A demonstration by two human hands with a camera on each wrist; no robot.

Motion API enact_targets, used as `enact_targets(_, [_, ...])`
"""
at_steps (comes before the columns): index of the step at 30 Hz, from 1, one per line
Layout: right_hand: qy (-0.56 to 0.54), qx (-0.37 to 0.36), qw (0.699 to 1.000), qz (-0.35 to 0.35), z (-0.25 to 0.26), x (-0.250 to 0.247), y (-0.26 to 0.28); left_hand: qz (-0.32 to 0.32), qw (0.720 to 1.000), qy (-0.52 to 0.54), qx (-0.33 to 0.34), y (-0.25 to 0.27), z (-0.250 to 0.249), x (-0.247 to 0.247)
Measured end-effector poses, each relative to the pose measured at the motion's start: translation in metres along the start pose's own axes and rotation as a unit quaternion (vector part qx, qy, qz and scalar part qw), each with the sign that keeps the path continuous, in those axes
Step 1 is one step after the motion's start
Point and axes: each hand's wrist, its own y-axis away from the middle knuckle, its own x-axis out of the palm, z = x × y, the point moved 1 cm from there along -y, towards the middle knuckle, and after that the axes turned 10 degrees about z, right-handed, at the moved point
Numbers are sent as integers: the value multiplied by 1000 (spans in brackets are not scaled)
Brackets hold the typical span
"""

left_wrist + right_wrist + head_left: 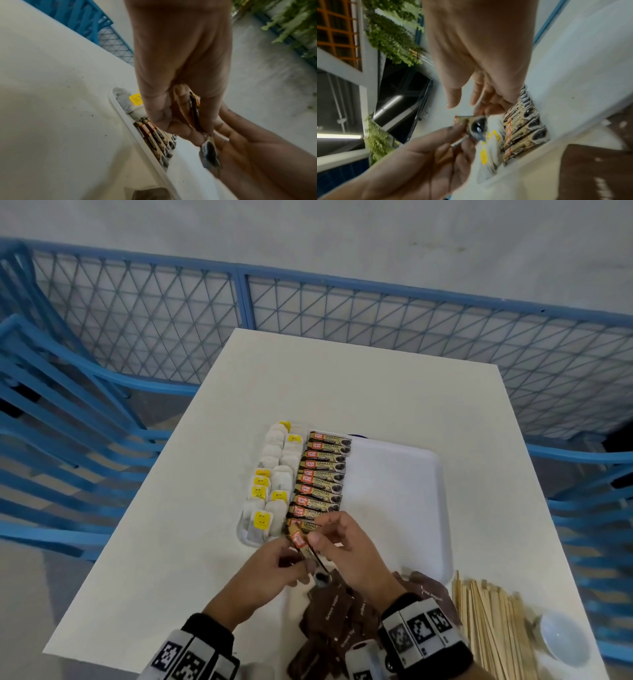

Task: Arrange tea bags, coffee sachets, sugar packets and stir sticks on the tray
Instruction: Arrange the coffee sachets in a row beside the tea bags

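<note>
the coffee step is in hand. a small bunch of coffee sachets (pixel 306 548) is held edge-up between both hands just above the near edge of the tray (pixel 394 501), which lies in the middle of the bench (pixel 342 378). the left hand (pixel 274 563) is closed around the lower part of the bunch, fingers and thumb curled on it; the right hand (pixel 346 546) pinches the upper end between thumb and forefinger, its other fingers loosely spread. how many sachets make up the bunch cannot be told.

on the tray, the tea bags (pixel 270 484) are laid along the left edge in two rough columns, and the row of coffee sachets (pixel 322 477) is stacked just beside them, running from the far edge almost to the near edge. the right half of the tray is bare. the brown sugar packets (pixel 337 614) are heaped on the bench at its near edge, partly under the right wrist, and the stir sticks (pixel 489 625) are piled toward the near right corner, beside a small white bowl (pixel 561 638).

judged from this, one sachet is being separated from the bunch. the next move calls for it to be drawn free and laid flat at the near end of the row, label up and square with its neighbours, without the last sachets being nudged. sugar and sticks are not yet begun.
</note>
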Motion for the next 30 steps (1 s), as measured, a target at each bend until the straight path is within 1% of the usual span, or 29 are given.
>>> enact_targets(2, [35,17,999,31,-7,-1,7,-25,997,69,15,2,0,1])
enact_targets(4, [50,32,996,64,-13,-2,13,-24,994,104,16,6,1,3])
enact_targets(8, [50,39,996,69,-18,-8,18,-9,990,141,-14,9,9,6])
enact_targets(9, [68,36,995,65,-18,-10,17,-21,987,157,-21,9,11,6])
enact_targets(11, [117,39,991,58,-17,-14,13,-71,984,161,-29,7,16,0])
enact_targets(13, [169,51,983,55,-19,-17,7,-122,985,119,-31,3,20,-9])
enact_targets(14, [193,60,978,53,-20,-18,4,-138,986,90,-33,1,21,-13])
enact_targets(17, [267,68,960,54,-22,-16,-8,-155,987,-12,-38,-6,26,-21])
enact_targets(20, [314,67,946,50,-23,-11,-18,-164,980,-110,-35,-11,33,-26])
enact_targets(22, [328,70,941,45,-26,-8,-21,-167,973,-156,-30,-13,36,-27])
enact_targets(25, [345,73,935,42,-30,-4,-23,-148,965,-215,-14,-16,36,-27])
enact_targets(30, [360,77,930,20,-37,-1,-26,-116,957,-265,1,-21,33,-30])
